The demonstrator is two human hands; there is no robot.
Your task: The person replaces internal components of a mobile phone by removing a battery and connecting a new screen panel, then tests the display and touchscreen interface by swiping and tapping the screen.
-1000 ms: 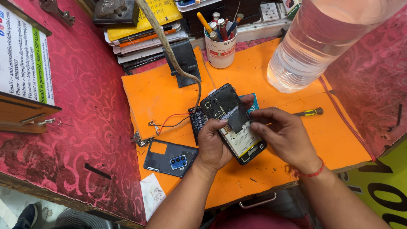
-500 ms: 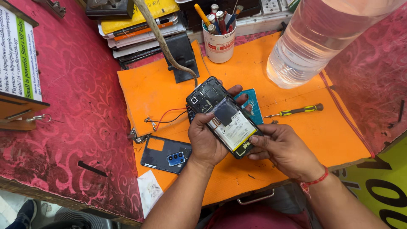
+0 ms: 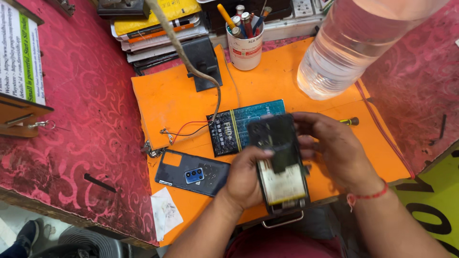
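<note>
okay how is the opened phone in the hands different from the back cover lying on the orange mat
The opened phone is held off the mat by the left hand and right hand; the back cover lies flat on the orange mat, untouched. The phone shows its pale battery and inner parts; the cover is a thin dark shell with a blue camera block. Both are dark, of similar outline.

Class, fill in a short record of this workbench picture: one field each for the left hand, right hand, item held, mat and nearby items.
Left hand: left hand grips the opened phone from its left side
Right hand: right hand holds the phone's upper right edge
Item held: back removed, insides facing up
Mat: orange mat
Nearby items: dark back cover, flat printed box, cup of tools, clear water bottle, screwdriver
</note>
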